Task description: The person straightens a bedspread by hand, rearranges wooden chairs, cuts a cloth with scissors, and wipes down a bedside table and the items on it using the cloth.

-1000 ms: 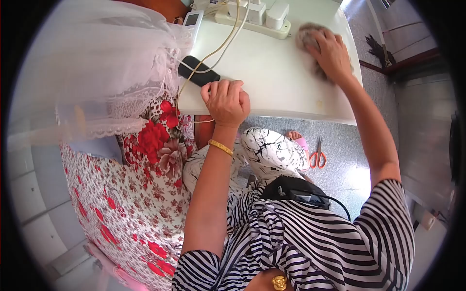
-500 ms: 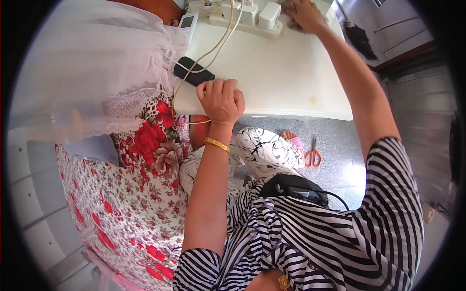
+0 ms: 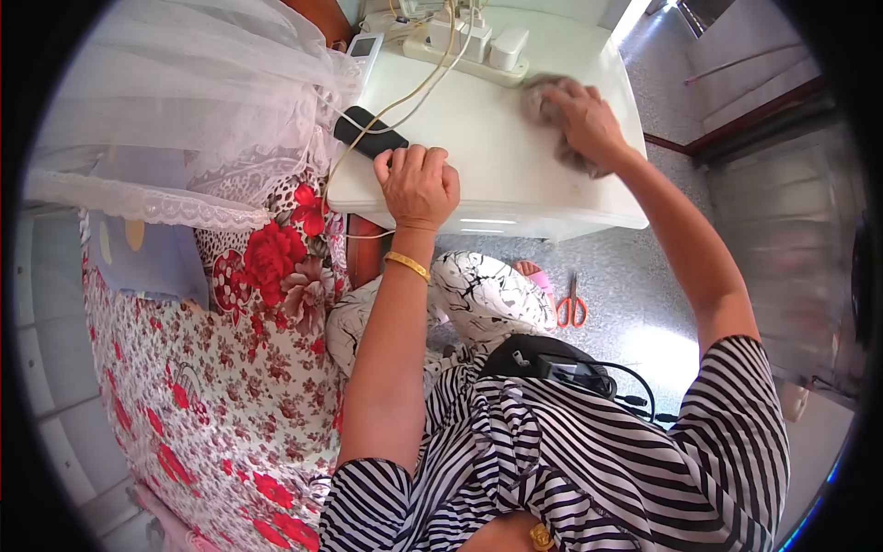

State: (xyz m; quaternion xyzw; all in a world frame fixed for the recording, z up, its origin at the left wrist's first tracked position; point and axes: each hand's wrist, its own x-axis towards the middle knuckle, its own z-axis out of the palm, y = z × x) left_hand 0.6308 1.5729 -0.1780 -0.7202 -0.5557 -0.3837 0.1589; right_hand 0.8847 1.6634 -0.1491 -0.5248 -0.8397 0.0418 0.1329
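My right hand [image 3: 589,120] presses a greyish-brown cloth [image 3: 575,158] onto the white tabletop [image 3: 478,120], on its right side. The fingers are closed over the cloth, and both are slightly blurred. My left hand [image 3: 420,187], with a gold bracelet on the wrist, rests curled on the table's front edge. Its fingertips are folded under, so I cannot see what, if anything, they hold. Right beside its knuckles lies a long black object [image 3: 368,133], with a white and a yellowish cable crossing over it.
A power strip [image 3: 464,63] with white plugs and chargers stands at the table's back, near a white remote control [image 3: 363,55]. To the left are a floral bedspread [image 3: 248,368] and a sheer white net [image 3: 184,83]. Orange-handled scissors [image 3: 572,311] lie on the grey floor.
My right hand has drawn the cloth from the table's far right corner back toward me, past the power strip's end. My left hand has stayed at the front edge. The view has shifted slightly.
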